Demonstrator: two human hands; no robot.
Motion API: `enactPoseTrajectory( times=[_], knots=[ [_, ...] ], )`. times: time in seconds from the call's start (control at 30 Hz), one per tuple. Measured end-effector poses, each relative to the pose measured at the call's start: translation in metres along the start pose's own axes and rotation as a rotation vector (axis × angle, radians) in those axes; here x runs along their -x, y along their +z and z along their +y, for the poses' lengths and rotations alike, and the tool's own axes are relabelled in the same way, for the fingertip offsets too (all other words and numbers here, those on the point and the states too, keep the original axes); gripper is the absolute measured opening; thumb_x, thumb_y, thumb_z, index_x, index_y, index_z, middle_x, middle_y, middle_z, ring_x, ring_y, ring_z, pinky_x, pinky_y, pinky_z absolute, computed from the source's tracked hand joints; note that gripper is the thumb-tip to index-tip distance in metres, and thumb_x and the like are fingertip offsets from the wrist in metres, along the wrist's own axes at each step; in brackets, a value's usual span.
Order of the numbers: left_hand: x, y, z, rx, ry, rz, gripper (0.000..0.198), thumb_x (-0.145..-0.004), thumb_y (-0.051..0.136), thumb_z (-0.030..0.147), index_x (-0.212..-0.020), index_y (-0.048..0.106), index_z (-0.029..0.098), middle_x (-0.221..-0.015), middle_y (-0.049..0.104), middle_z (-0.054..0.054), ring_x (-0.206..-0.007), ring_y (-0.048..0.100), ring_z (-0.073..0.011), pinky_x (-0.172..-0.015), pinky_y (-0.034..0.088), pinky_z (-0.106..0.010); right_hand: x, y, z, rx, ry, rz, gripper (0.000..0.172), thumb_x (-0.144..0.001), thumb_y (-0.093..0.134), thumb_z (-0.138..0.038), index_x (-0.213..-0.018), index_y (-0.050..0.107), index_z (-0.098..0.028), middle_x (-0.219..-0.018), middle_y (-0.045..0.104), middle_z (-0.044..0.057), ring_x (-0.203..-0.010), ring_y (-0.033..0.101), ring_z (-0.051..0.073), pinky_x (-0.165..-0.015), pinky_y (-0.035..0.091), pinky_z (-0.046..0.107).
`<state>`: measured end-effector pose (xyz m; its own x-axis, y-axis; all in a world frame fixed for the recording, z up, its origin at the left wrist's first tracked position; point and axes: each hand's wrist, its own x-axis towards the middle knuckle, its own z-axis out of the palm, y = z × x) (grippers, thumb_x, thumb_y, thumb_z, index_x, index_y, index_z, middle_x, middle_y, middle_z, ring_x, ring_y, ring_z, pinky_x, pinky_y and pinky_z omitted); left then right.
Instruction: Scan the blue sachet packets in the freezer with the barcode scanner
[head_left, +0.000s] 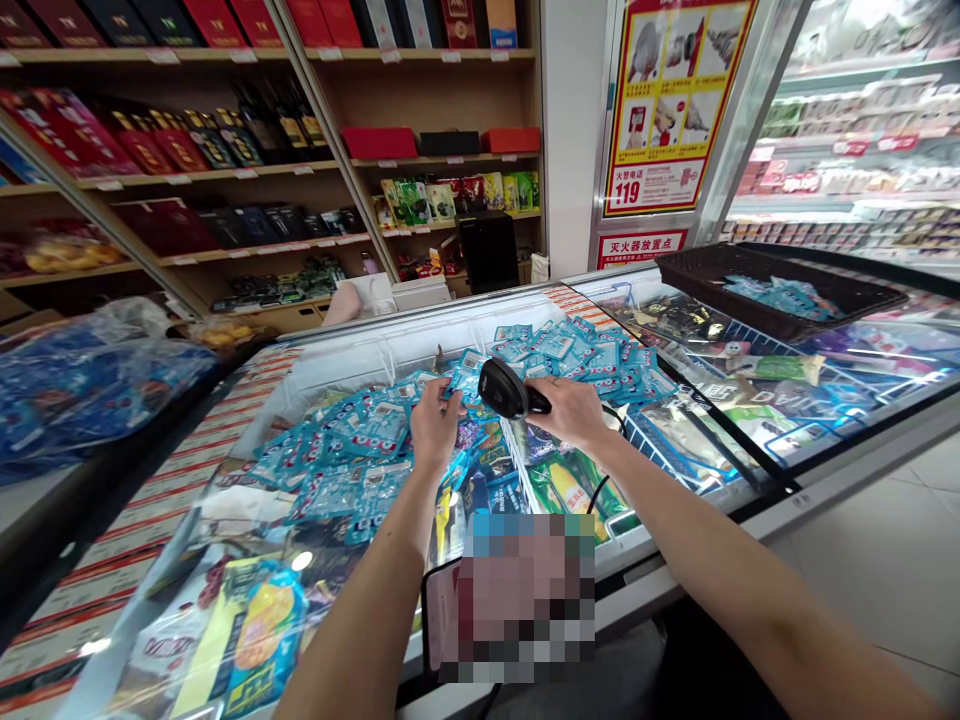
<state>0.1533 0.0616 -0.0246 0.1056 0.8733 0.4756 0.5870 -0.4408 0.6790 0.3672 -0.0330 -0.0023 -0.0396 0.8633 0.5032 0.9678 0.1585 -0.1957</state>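
Observation:
In the head view, my right hand (568, 408) is wrapped round the handle of a black handheld barcode scanner (504, 388), whose head points left. My left hand (435, 420) pinches a small blue packet (466, 372) just left of the scanner head. Many like it lie in a loose pile of blue packets (360, 440) on the glass top of a freezer, left of my left hand. A second pile of blue packets (585, 350) spreads behind and right of the scanner. The scanner's dark cable (598, 493) hangs below my right hand.
A dark tray (780, 318) with more blue packets sits at the right on the freezer. A phone (442, 615), partly blurred out, is at the near edge. Blue plastic-wrapped goods (97, 385) stand at left. Shelves (247, 170) with boxes and bottles rise behind.

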Motion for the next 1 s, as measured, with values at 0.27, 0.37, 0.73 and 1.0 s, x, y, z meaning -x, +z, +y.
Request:
enactPoseTrajectory(
  times=[0.27, 0.37, 0.73, 1.0],
  knots=[
    [0.0010, -0.0007, 0.0005, -0.016, 0.006, -0.007, 0.030, -0.084, 0.048, 0.040, -0.108, 0.050, 0.022, -0.073, 0.067, 0.000, -0.068, 0.066, -0.0168, -0.069, 0.045, -0.028, 0.0002, -0.0002, 0.0015, 0.011, 0.007, 0.005, 0.041, -0.080, 0.058, -0.049, -0.116, 0.057, -0.030, -0.100, 0.068, 0.000, -0.088, 0.063, 0.018, -0.066, 0.039, 0.025],
    [0.0010, -0.0005, 0.0002, -0.013, 0.005, -0.008, 0.030, -0.084, 0.048, 0.040, -0.108, 0.050, 0.022, -0.074, 0.068, 0.000, -0.068, 0.066, -0.0167, -0.068, 0.045, -0.028, 0.0000, 0.0005, 0.0019, 0.011, 0.003, 0.013, 0.040, -0.080, 0.058, -0.049, -0.115, 0.057, -0.029, -0.099, 0.068, 0.000, -0.088, 0.063, 0.018, -0.067, 0.039, 0.025],
    [0.0021, -0.0010, 0.0035, -0.016, -0.008, -0.017, 0.031, -0.084, 0.047, 0.041, -0.108, 0.050, 0.022, -0.074, 0.067, 0.000, -0.067, 0.066, -0.0173, -0.069, 0.045, -0.029, 0.0003, 0.0004, 0.0030, -0.014, -0.011, 0.026, 0.041, -0.079, 0.059, -0.046, -0.116, 0.058, -0.028, -0.103, 0.068, 0.000, -0.087, 0.063, 0.018, -0.066, 0.039, 0.025],
    [0.0032, -0.0023, 0.0054, -0.052, 0.003, -0.006, 0.032, -0.084, 0.045, 0.042, -0.109, 0.051, 0.022, -0.075, 0.068, 0.000, -0.067, 0.066, -0.0177, -0.068, 0.045, -0.029, 0.0004, 0.0002, 0.0020, -0.025, -0.005, 0.041, 0.041, -0.080, 0.057, -0.047, -0.117, 0.058, -0.028, -0.102, 0.068, 0.001, -0.086, 0.063, 0.017, -0.066, 0.039, 0.024]
  ],
)
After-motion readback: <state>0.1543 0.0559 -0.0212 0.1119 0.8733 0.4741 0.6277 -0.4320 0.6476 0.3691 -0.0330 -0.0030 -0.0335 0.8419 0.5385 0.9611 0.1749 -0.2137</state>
